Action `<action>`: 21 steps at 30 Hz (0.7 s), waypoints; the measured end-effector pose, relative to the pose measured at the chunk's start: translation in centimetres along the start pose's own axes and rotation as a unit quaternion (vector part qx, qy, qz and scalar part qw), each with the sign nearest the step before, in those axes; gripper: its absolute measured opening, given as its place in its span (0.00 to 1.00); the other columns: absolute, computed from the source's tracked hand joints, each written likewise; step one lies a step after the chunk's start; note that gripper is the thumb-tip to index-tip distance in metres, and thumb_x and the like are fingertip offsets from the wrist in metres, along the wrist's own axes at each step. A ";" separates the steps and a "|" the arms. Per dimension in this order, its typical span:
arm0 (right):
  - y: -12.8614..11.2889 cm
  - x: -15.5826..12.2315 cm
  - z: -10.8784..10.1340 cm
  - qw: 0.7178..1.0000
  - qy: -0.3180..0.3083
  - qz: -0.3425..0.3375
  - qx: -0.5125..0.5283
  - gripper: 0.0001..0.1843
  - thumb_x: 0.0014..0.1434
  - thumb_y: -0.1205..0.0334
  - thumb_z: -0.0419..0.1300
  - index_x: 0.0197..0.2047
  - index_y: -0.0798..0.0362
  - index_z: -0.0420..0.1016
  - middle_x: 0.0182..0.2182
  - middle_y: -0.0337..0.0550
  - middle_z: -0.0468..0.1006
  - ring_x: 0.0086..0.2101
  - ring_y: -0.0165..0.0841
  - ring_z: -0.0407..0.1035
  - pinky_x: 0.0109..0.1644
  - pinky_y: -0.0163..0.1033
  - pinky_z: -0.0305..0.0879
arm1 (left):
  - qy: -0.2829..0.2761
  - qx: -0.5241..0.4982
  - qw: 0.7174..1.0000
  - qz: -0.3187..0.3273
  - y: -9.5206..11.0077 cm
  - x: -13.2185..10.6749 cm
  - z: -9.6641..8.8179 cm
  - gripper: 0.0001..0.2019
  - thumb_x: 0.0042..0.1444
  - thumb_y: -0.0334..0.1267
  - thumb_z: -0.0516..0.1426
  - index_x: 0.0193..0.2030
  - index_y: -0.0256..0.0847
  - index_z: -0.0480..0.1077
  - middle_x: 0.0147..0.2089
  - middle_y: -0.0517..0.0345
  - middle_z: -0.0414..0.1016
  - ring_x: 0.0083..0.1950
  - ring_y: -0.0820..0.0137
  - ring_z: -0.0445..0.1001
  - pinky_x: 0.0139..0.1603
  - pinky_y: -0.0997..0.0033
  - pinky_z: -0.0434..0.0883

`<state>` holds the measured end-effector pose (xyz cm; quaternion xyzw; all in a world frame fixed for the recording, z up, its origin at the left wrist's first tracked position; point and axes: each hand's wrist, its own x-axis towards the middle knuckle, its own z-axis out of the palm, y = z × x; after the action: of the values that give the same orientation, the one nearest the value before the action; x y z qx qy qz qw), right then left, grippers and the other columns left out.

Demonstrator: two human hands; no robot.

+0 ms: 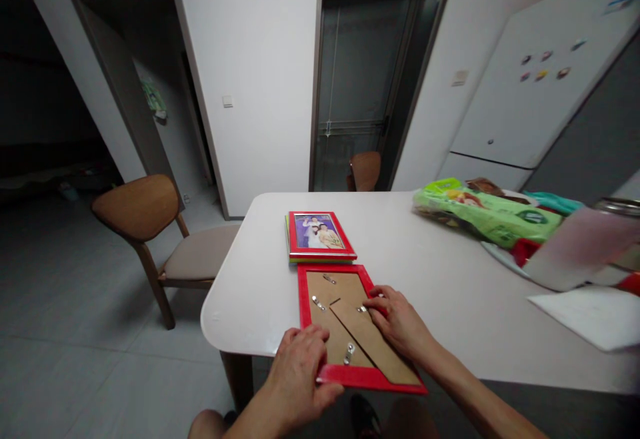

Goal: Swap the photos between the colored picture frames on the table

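A red picture frame (340,378) lies face down at the table's near edge, its brown backboard (320,340) and folded stand (370,339) uppermost. Small metal clips (349,354) sit around the backboard. My left hand (300,366) grips the frame's near left corner, fingers on the left side and thumb along the near edge. On the right side, my right hand (397,319) has its fingers closed at another metal clip (362,308), partly hidden by the fingertips. Just beyond lies a stack of frames, topped by a red frame (323,252) with a photo (320,231) facing up.
The white table (250,292) carries a green package (480,212), a pinkish translucent container (575,246) and a white sheet (590,316) on its right. A wooden chair (135,209) stands left of it. Behind are doorways and a white refrigerator (530,112).
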<state>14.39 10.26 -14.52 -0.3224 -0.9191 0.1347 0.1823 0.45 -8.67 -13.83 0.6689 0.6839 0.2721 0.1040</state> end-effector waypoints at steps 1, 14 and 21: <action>0.0 0.1 0.0 1.000 0.000 0.005 -0.001 0.15 0.49 0.65 0.48 0.33 0.55 0.75 0.39 0.48 0.68 0.39 0.35 0.62 0.46 0.38 0.57 | -0.001 0.002 1.000 0.000 0.0 0.0 0.0 0.14 0.41 0.41 0.59 0.35 0.41 0.63 0.53 0.54 0.63 0.54 0.63 0.58 0.53 0.60 0.51; -0.4 -0.4 -0.8 1.000 -0.020 0.009 0.014 0.15 0.48 0.65 0.47 0.30 0.55 0.74 0.42 0.47 0.66 0.40 0.33 0.64 0.45 0.35 0.59 | -0.004 0.019 1.000 -0.004 -0.1 -0.1 0.2 0.15 0.41 0.42 0.59 0.37 0.41 0.63 0.54 0.55 0.62 0.55 0.63 0.58 0.53 0.60 0.52; -2.1 -2.6 -0.8 0.997 0.029 -0.071 0.005 0.15 0.50 0.62 0.49 0.37 0.51 0.74 0.44 0.49 0.67 0.46 0.39 0.58 0.49 0.45 0.55 | -0.019 0.019 1.000 -0.003 0.2 0.1 -0.3 0.15 0.40 0.42 0.61 0.35 0.41 0.63 0.53 0.56 0.63 0.54 0.65 0.59 0.52 0.62 0.55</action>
<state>15.52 7.10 -13.70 -0.2595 -0.9333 0.1163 0.2193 0.42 -8.67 -13.47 0.6736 0.6891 0.2456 0.1054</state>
